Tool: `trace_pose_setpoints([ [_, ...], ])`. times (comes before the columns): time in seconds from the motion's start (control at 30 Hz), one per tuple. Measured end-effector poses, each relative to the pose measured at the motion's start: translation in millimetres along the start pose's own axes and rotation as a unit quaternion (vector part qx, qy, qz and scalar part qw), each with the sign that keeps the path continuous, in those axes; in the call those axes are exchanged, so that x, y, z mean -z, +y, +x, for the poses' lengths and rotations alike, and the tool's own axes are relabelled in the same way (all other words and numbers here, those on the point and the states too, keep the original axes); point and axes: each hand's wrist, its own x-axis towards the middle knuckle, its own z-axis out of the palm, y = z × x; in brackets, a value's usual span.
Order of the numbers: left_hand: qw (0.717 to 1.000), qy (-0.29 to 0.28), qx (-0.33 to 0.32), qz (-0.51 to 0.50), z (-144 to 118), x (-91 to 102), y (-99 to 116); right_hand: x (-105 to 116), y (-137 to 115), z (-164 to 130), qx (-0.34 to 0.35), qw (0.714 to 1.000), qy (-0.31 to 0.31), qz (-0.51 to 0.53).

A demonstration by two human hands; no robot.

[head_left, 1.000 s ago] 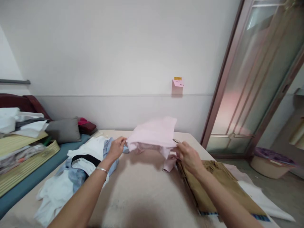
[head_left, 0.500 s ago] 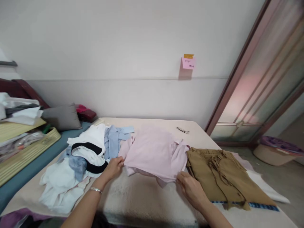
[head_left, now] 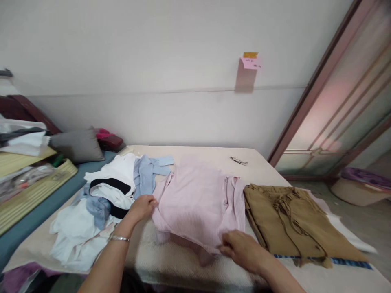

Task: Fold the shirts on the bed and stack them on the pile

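The pink ribbed top (head_left: 192, 203) lies on the pale counter (head_left: 259, 162) between the 2 hands, its longer axis seeming to run away from the person toward the wall. The right hand (head_left: 241, 249) is nearer the front hem, its grip apparently pinched on the near right corner, with the cloth lying forward and left of it. The left hand (head_left: 143, 208) touches the left edge farther up (fingertips together, though I cannot tell whether they nip any cloth).
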Motion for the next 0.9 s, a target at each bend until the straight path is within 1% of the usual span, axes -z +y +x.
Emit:
trace_pose_setpoints([
  [0.03, 1.0, 0.021, 0.013, 0.007, 6, -2.4, 11, 13, -1, 10, -0.011, 1.0, 0.007, 0.001],
  [0.07, 0.999, 0.039, 0.012, 0.009, 10, -8.2, 26, 26, 0, 22, -0.021, 0.999, 0.027, -0.002],
  [0.1, 0.999, 0.049, 0.0, 0.008, 12, -17.6, 45, 37, 3, 34, -0.049, 0.997, 0.05, -0.013],
  [0.13, 0.997, 0.057, -0.042, -0.004, 9, -30.6, 67, 46, 8, 45, -0.093, 0.993, 0.074, -0.025],
  [0.17, 0.993, 0.058, -0.098, -0.021, 3, -46.6, 91, 52, 15, 55, -0.143, 0.984, 0.097, -0.036],
  [0.2, 0.985, 0.048, -0.163, -0.036, -6, -65.2, 115, 56, 23, 64, -0.193, 0.973, 0.116, -0.045],
  [0.27, 0.954, 0.013, -0.297, -0.028, -31, -106.8, 157, 60, 40, 75, -0.272, 0.949, 0.149, -0.051],
  [0.3, 0.934, 0.02, -0.355, -0.01, -44, -128.2, 173, 61, 49, 79, -0.295, 0.939, 0.166, -0.051],
  [0.33, 0.917, 0.039, -0.397, 0.001, -56, -149.0, 184, 61, 57, 82, -0.31, 0.931, 0.184, -0.052],
  [0.4, 0.886, 0.102, -0.451, 0.019, -73, -186.2, 195, 64, 71, 91, -0.321, 0.918, 0.225, -0.06],
  [0.43, 0.879, 0.126, -0.459, 0.035, -78, -201.5, 195, 66, 78, 98, -0.318, 0.913, 0.246, -0.07],
  [0.5, 0.879, 0.157, -0.445, 0.063, -81, -223.4, 190, 72, 89, 115, -0.305, 0.905, 0.282, -0.097],
  [0.53, 0.884, 0.159, -0.433, 0.075, -81, -229.7, 187, 74, 95, 125, -0.299, 0.902, 0.292, -0.11],
  [0.6, 0.894, 0.15, -0.414, 0.085, -78, -233.8, 184, 80, 107, 147, -0.304, 0.904, 0.278, -0.11],
  [0.7, 0.899, 0.123, -0.411, 0.085, -77, -225.0, 185, 89, 121, 171, -0.338, 0.914, 0.215, -0.06],
  [0.77, 0.899, 0.109, -0.414, 0.093, -78, -215.2, 189, 97, 128, 176, -0.348, 0.916, 0.194, -0.042],
  [0.83, 0.897, 0.099, -0.418, 0.106, -81, -205.0, 194, 105, 133, 169, -0.356, 0.909, 0.214, -0.034],
  [0.87, 0.898, 0.093, -0.417, 0.108, -81, -200.0, 196, 109, 135, 162, -0.365, 0.898, 0.247, -0.02],
  [0.9, 0.901, 0.084, -0.412, 0.106, -82, -195.2, 198, 111, 136, 153, -0.374, 0.88, 0.293, 0.003],
])
